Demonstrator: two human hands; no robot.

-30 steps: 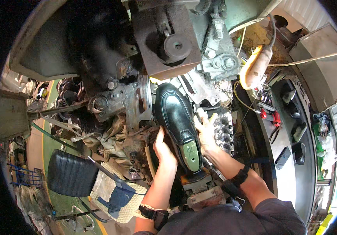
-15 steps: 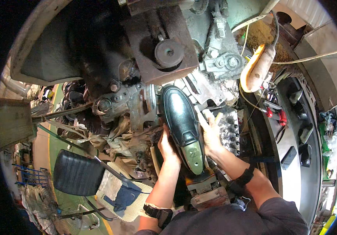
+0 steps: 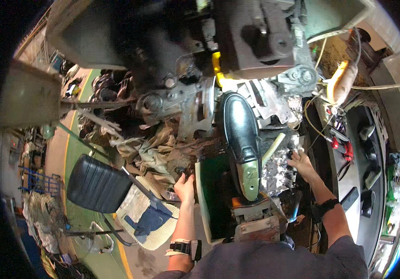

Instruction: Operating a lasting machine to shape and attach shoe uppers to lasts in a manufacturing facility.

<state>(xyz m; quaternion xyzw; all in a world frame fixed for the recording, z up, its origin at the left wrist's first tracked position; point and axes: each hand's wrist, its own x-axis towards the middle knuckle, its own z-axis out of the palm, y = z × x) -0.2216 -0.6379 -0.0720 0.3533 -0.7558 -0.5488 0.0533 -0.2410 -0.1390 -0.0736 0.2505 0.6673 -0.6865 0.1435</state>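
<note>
A black leather slip-on shoe upper [image 3: 239, 123] sits toe away from me on a green shoe last [image 3: 249, 179], whose bare heel end faces me. The last rests on a metal support of the machine. Both my hands are off the shoe. My left hand [image 3: 184, 188] is to the left of it, thumb and finger apart, close by a small dark knob [image 3: 182, 172]. To the right, my right hand [image 3: 302, 165] has its fingers apart beside the studded metal block [image 3: 279, 174]. Whether either hand touches these parts cannot be made out.
A heavy dark machine head [image 3: 255, 51] hangs over the toe, with metal arms [image 3: 169, 102] at its sides. A lit lamp [image 3: 342, 83] hangs at right. A bench [image 3: 348, 223] carries a phone, red-handled tools and several shoes. A black chair [image 3: 98, 182] stands at left.
Both hands have let go of the shoe and moved outward, left and right. The shoe stays on the support. The view has shifted, and yellow light now shows beside the machine head.
</note>
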